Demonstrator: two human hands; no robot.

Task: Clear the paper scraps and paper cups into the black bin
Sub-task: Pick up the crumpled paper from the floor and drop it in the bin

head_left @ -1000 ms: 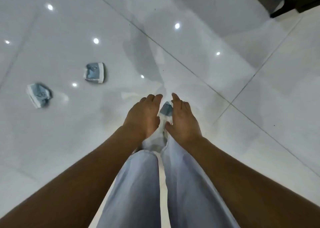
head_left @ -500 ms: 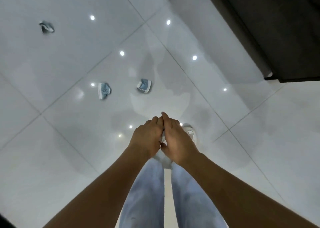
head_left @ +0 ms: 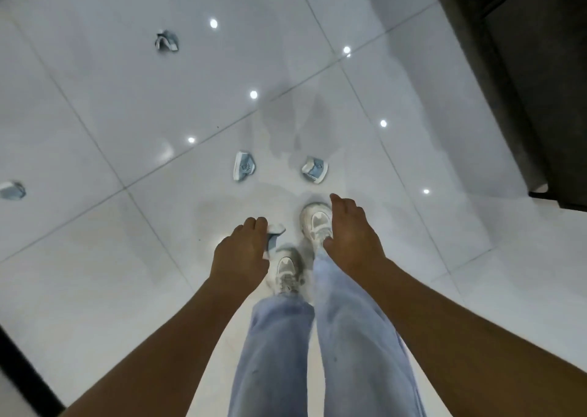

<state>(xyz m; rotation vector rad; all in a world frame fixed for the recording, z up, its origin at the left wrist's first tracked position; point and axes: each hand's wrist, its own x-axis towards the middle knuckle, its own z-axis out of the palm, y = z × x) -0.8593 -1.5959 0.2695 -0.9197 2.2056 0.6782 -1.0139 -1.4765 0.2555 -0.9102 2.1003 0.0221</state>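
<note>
My left hand (head_left: 243, 254) is closed around a crushed blue-and-white paper cup (head_left: 273, 235) whose end sticks out past my fingers. My right hand (head_left: 351, 235) hangs beside it with fingers loosely apart and nothing in it. On the glossy white floor lie several more crushed blue-and-white cups: one (head_left: 244, 166) just ahead on the left, one (head_left: 314, 169) ahead on the right, one (head_left: 167, 41) far ahead, and one (head_left: 12, 190) at the left edge. The black bin is not in view.
I stand on large white floor tiles (head_left: 111, 258), my white shoes (head_left: 316, 223) and light blue trousers below my hands. A dark cabinet or wall (head_left: 540, 83) fills the upper right. A dark strip (head_left: 22, 372) crosses the lower left corner.
My hands were together around the cup; now they are apart, the cup staying in my left hand. The view has risen, so more floor and more cups show.
</note>
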